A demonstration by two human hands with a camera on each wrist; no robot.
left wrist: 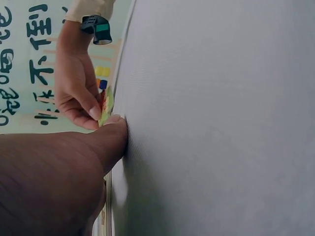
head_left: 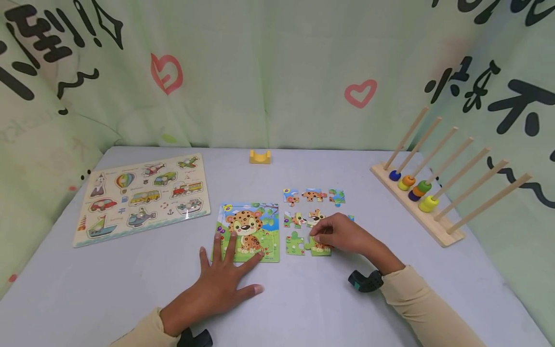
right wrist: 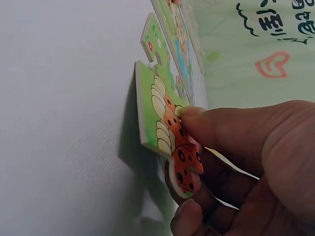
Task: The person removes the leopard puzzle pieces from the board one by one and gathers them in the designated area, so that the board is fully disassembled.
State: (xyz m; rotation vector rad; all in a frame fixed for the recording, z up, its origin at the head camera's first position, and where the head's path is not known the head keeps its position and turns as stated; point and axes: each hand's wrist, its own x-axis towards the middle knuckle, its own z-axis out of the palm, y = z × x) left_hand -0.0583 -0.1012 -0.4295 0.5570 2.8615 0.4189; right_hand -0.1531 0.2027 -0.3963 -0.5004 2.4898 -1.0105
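My left hand lies with spread, straight fingers on the lower part of a leopard picture puzzle board. Just right of it, my right hand pinches a green jigsaw piece with leopard feet and spots. In the right wrist view that piece is tilted, its edge raised over the tabletop. Beside it lies a green jigsaw piece. Further pieces sit in rows behind, among them a spotted piece and a blue-edged piece. Part of the middle row is hidden by the right hand.
A board with vehicle pictures lies at the left. At the right stands a wooden peg rack with upright rods and several coloured beads. A small yellow block sits near the table's back edge, before a green curtain.
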